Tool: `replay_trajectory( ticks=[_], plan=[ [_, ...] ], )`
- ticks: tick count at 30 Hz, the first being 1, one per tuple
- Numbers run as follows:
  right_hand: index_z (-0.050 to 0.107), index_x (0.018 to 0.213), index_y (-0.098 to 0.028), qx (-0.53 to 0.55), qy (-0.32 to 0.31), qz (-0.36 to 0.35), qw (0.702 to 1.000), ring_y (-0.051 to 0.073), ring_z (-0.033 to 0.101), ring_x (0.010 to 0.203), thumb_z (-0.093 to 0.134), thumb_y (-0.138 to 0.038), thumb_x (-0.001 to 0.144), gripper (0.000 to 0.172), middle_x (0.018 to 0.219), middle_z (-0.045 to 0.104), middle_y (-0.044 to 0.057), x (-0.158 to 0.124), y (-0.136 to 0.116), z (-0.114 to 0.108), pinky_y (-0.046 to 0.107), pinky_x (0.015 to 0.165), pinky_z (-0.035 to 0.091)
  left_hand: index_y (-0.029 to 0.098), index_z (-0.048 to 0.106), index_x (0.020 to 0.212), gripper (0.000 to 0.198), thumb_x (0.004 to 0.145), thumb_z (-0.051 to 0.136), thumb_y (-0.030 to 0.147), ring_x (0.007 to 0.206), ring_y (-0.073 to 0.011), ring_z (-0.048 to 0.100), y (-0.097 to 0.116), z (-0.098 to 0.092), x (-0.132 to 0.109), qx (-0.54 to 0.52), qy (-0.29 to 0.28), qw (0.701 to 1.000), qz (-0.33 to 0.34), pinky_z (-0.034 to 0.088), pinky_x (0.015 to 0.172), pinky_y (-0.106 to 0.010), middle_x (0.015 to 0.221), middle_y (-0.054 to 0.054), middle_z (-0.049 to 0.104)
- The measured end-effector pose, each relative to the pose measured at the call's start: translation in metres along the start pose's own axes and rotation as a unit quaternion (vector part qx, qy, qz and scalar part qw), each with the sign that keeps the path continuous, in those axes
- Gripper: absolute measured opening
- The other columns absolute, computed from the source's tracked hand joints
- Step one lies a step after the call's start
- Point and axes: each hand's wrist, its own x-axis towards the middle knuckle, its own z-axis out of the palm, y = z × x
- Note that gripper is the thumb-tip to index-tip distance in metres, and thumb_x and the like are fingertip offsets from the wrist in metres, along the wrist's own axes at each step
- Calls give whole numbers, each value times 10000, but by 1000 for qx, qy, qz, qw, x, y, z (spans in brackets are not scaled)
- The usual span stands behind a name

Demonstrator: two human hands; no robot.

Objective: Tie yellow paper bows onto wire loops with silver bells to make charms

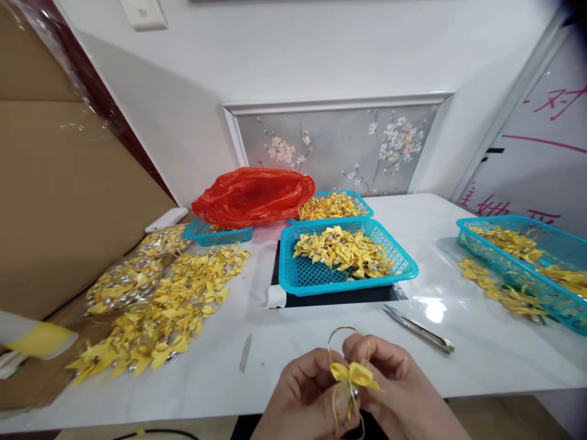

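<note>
Pinching yellow bow between both hands, low over near edge of table. Left hand clamps under knot, right hand grasps gold thread loop. Bow seems very light, soft, easily crushed; thread thin, probably slippery. Best hold at centre knot, not wings.

This looks like a room in a home given over to hand piecework. At 12 o'clock a plain white wall carries a framed decorative panel painted with blossom branches, with a switch plate at 11 o'clock. The white marble-look table is laid out for batch work. A turquoise basket of yellow ribbon bows sits at 12 o'clock and a second basket at 2 o'clock. Loose heaps of bows lie at 10 o'clock, a red plastic bag at 11 o'clock and thread snips at 1 o'clock. One single bow is at 6 o'clock. A board with pink handwriting stands at 2 o'clock and a cardboard sheet at 9 o'clock.
</note>
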Motion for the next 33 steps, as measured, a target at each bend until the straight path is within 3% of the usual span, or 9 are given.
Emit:
replay_trajectory(
  ticks=[6,9,13,17,24,28,31,33],
  plan=[
    [633,668,-172,-26,-41,-70,996,93,406,628,817,-342,766,270,726,460,-28,4,-1,-7,190,581,386,162,755,686,256,587,932,318,523,-53,530,-2,1,0,58,-39,996,56,386,540,-159,587,4,654],
    [631,684,-168,-35,31,-72,996,72,439,633,804,-301,792,244,789,498,-22,5,-7,-14,148,562,431,158,754,688,260,613,916,346,540,-61,524,-2,0,-2,75,-69,992,78,375,542,-170,609,-1,647],
    [688,743,-177,30,102,-29,994,116,619,853,861,-274,724,199,1045,602,24,4,-18,-21,109,515,511,159,725,725,326,590,922,380,510,-55,518,-2,-1,-1,68,-55,995,52,367,528,-169,597,7,653],
    [736,801,-139,100,201,-10,975,57,640,644,946,-192,559,325,859,652,22,7,-26,-30,73,553,567,151,712,737,354,562,939,359,520,-68,581,-2,-2,-2,50,-38,998,32,383,530,-165,605,-10,691],
    [690,736,-185,9,242,-220,945,72,651,657,922,-311,625,286,784,686,-29,18,-35,-51,254,847,616,143,734,737,339,554,947,332,529,-66,610,0,2,-7,49,-1,998,40,399,546,-157,591,-11,705],
    [629,781,-186,-88,231,-259,934,87,653,687,845,-358,752,277,784,676,-28,10,-29,-50,322,925,578,147,736,718,332,551,945,344,532,-60,607,0,6,-6,60,28,996,59,409,549,-150,604,5,690],
    [558,1017,-251,-197,183,-216,939,124,671,664,763,-391,837,307,755,658,-33,-5,-24,-36,265,716,594,153,740,720,352,527,950,359,530,-56,585,0,9,-6,70,38,993,84,420,546,-153,624,19,668],
    [487,1167,-314,-234,149,-206,938,112,609,564,676,-407,903,338,691,598,-59,-15,-24,-22,203,543,511,159,749,741,345,541,944,361,536,-54,563,2,12,-7,78,35,992,92,413,542,-149,628,18,657]
  ],
)
